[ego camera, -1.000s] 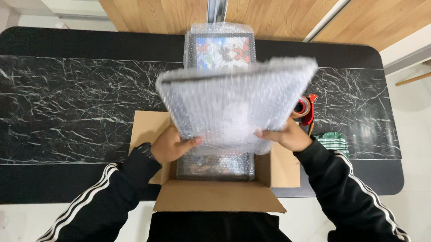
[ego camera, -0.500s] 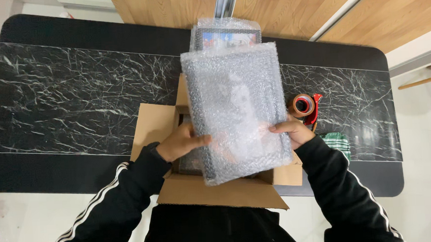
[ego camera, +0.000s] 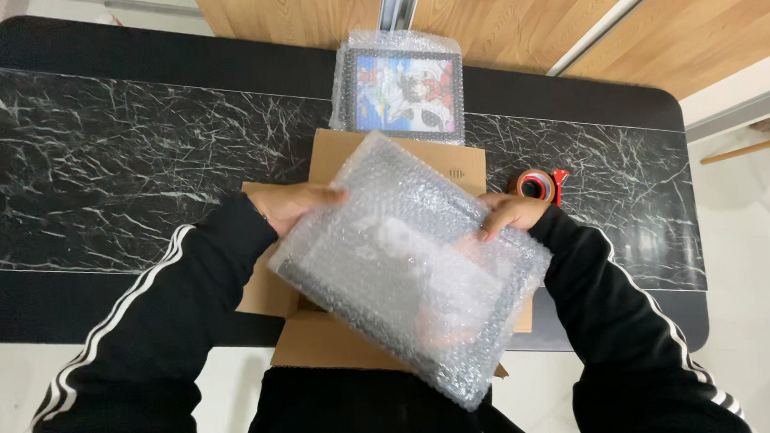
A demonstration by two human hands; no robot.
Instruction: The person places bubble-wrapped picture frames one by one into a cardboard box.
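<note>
I hold a flat frame wrapped in bubble wrap [ego camera: 409, 263] with both hands, tilted, over an open brown cardboard box [ego camera: 339, 337] on the black marble table [ego camera: 118, 143]. My left hand [ego camera: 292, 204] grips its upper left edge. My right hand [ego camera: 512, 214] grips its right edge. The wrapped frame hides most of the box's inside.
A second picture frame in bubble wrap [ego camera: 405, 88], with a colourful picture, lies on the table just beyond the box. A red tape dispenser [ego camera: 541, 184] sits right of the box. Wooden floor shows beyond the table's far edge.
The wrapped frame has come down from a raised position and turned diagonal over the box. My hands have shifted to its upper edges. The view has moved closer.
</note>
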